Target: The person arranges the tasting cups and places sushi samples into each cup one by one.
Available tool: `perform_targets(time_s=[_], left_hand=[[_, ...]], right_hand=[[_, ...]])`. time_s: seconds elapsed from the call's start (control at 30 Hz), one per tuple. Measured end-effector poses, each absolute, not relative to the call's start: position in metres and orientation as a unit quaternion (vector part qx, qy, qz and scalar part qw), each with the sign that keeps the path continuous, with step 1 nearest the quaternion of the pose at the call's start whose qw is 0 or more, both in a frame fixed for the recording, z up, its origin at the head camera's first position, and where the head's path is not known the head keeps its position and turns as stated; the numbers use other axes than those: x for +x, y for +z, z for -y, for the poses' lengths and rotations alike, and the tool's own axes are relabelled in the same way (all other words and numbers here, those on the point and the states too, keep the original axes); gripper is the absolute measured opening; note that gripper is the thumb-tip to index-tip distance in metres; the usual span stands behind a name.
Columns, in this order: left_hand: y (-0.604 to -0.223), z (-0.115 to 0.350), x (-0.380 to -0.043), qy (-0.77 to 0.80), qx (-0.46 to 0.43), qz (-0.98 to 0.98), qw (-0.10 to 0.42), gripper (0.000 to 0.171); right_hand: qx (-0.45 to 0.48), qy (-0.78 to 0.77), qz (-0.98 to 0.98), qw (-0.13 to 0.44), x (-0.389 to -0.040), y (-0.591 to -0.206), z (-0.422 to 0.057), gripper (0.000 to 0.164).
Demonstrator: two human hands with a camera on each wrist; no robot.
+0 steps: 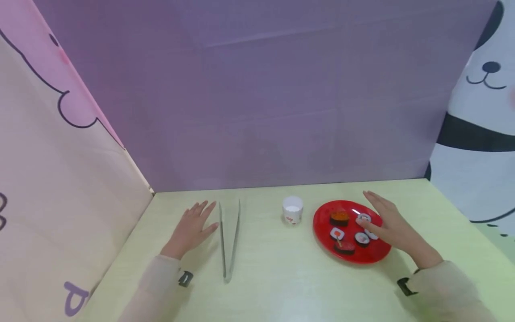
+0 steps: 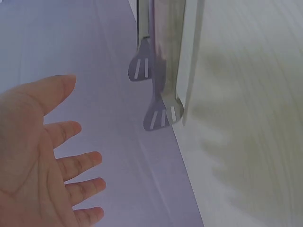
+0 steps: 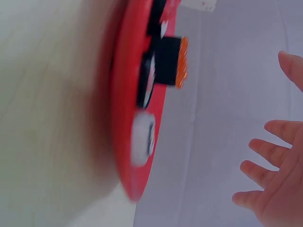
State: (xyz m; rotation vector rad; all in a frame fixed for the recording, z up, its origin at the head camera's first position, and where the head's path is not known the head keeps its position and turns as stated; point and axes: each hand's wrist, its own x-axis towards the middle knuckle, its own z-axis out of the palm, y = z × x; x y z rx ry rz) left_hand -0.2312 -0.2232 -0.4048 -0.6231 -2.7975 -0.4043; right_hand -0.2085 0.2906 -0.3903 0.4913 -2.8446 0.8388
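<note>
left hand [image 1: 193, 229] hung just beside metal tongs [image 1: 235, 240], fingers extended, spread. tongs lay on table [image 1: 273, 273], arms splayed. right hand [image 1: 393, 226] hovered above red plate [image 1: 350, 229] bearing sushi pieces [image 1: 339, 219], fingers extended, well apart from left hand. white cup [image 1: 293, 212] stood between tongs and plate.

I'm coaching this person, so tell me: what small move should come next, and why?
Probably move the left hand rightward to grip the tongs: they lie beside it, tips apart, and that hand is empty. The right hand, also empty, hovers over the red plate.
</note>
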Motion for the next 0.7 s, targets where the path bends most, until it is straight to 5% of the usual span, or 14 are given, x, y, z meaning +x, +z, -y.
perform_targets(time_s=[0.7], left_hand=[[-0.398, 0.189, -0.237, -0.158, -0.219, 0.959, 0.085, 0.064]], right_hand=[[0.193, 0.323, 0.925, 0.062, -0.220, -0.391, -0.228, 0.079]])
